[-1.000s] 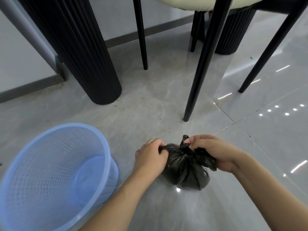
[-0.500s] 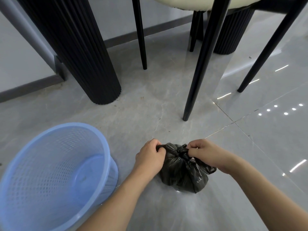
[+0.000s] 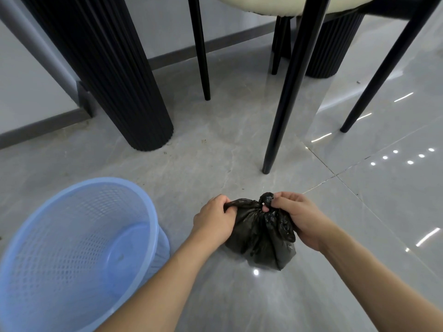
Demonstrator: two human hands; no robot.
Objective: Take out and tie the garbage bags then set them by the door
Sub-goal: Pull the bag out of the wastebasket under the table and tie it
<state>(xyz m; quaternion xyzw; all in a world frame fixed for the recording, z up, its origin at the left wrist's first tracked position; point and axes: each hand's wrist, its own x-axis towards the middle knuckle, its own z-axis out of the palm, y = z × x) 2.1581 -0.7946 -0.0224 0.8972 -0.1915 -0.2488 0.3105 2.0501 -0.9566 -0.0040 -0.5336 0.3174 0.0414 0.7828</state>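
Note:
A small black garbage bag (image 3: 261,238) sits on the grey tiled floor in front of me, its top gathered into a knot. My left hand (image 3: 214,218) grips one twisted end of the bag's top on the left. My right hand (image 3: 296,215) pinches the other end at the knot on the right. Both ends are stretched between the two hands. The light blue mesh wastebasket (image 3: 72,255) stands to the left with no bag in it.
A black fluted table pedestal (image 3: 119,92) rises behind the basket. Thin black chair legs (image 3: 285,104) stand just beyond the bag, under a cream seat (image 3: 275,6). A second fluted pedestal (image 3: 333,51) is at the back right. Glossy floor (image 3: 383,188) stretches to the right.
The hands have shifted on the bag's top. The right hand now pinches the knot's end from the right, and the loose tail that stood up earlier is drawn down into the knot.

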